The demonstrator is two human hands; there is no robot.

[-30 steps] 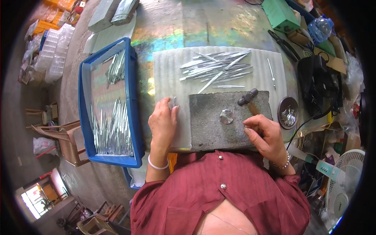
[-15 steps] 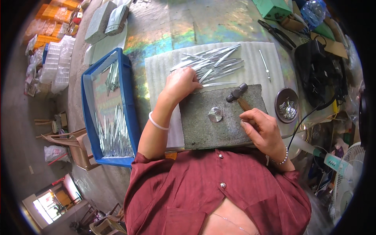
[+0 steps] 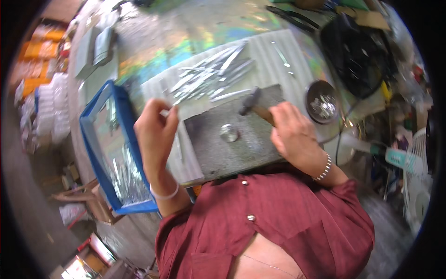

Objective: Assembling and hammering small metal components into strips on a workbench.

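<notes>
Maroon shirt (image 3: 274, 204), white wristband (image 3: 164, 197)

The left hand (image 3: 153, 126) is raised with thumb (image 3: 172, 120) and forefinger (image 3: 160, 105) close together, while the right hand (image 3: 294, 134), back upward, has its fingers (image 3: 284, 114) curled in a grip, both forearms (image 3: 338, 175) slanting forward and leftward.

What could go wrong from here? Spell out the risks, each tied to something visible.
The hammer, its handle at the right hand, could glance off the round metal block if swung. The bowl of small metal parts stands close to that hand, so a knock might spill them. The metal strips lie loosely crossed; pulling one could drag others.
</notes>
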